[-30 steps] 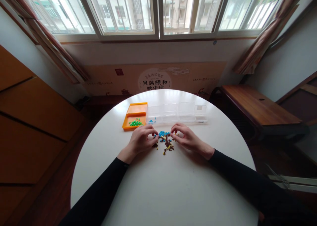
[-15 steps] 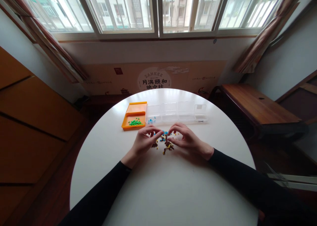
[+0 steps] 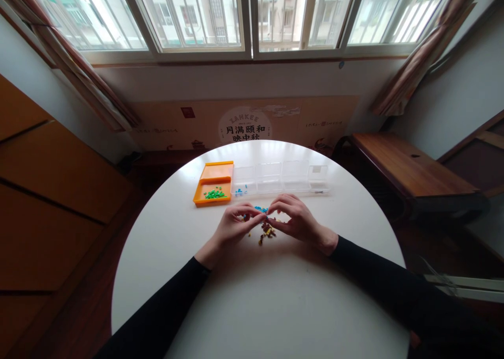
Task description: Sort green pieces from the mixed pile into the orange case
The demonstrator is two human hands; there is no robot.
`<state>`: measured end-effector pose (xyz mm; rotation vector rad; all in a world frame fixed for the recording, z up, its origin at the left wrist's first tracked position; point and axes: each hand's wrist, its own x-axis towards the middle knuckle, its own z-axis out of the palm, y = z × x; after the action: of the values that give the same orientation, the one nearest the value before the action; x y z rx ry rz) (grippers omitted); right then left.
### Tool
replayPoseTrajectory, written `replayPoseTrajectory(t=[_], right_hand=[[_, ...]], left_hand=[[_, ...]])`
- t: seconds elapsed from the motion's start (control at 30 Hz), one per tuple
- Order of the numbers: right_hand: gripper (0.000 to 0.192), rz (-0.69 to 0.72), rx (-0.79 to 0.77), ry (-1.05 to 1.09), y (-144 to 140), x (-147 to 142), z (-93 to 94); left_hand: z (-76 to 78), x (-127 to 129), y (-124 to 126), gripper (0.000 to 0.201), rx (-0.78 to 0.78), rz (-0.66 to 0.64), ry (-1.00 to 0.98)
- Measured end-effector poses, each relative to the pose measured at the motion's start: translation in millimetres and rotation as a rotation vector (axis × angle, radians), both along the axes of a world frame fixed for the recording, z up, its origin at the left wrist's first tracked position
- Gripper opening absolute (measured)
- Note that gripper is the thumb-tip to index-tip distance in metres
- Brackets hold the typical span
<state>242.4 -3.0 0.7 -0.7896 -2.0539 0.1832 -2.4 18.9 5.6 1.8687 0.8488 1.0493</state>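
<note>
A small heap of tiny beads (image 3: 266, 231), blue, brown and yellow, lies on the round white table (image 3: 260, 301). My left hand (image 3: 235, 226) and my right hand (image 3: 296, 217) curl over the heap from either side, fingertips nearly meeting above it. The fingers of both hands pinch at the beads; whether a bead sits between them is too small to tell. Behind the heap an orange tray (image 3: 214, 182) holds green beads (image 3: 214, 193). Beside it a clear compartment box (image 3: 281, 178) has a few blue beads (image 3: 239, 191) in its left cell.
A dark wooden bench (image 3: 409, 170) stands to the right of the table. Wooden panels (image 3: 51, 191) line the left side. A window wall with curtains and a printed board (image 3: 246, 124) lies beyond the table's far edge.
Both hands have drawn closer together over the bead heap, fingertips now almost touching. The heap looks partly covered by them.
</note>
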Motion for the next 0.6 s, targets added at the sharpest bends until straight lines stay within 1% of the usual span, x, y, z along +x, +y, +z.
replayPoseTrajectory(t=[0.13,0.33,0.43,0.5,0.6], right_hand=[[0.006,-0.013,-0.004,0.009,-1.3,-0.3,2.2],[0.009,-0.01,0.003,0.014,-3.1,-0.3,3.5],[0.006,-0.014,0.008,0.023,-2.5,0.0,2.3],[0.004,-0.021,-0.011,0.031,-1.5,0.4,0.8],[0.004,-0.033,-0.051,0.045,0.1,1.2,-1.5]], left_hand=[[-2.2,-0.8,1.0,0.025,-0.013,0.0,0.001],[-2.5,0.1,0.6,0.025,0.023,0.003,0.014],[-1.8,0.4,0.1,0.024,0.038,0.003,0.014],[-1.0,0.4,-0.4,0.022,0.067,0.013,0.012],[0.9,0.6,-1.5,0.018,0.151,0.031,0.015]])
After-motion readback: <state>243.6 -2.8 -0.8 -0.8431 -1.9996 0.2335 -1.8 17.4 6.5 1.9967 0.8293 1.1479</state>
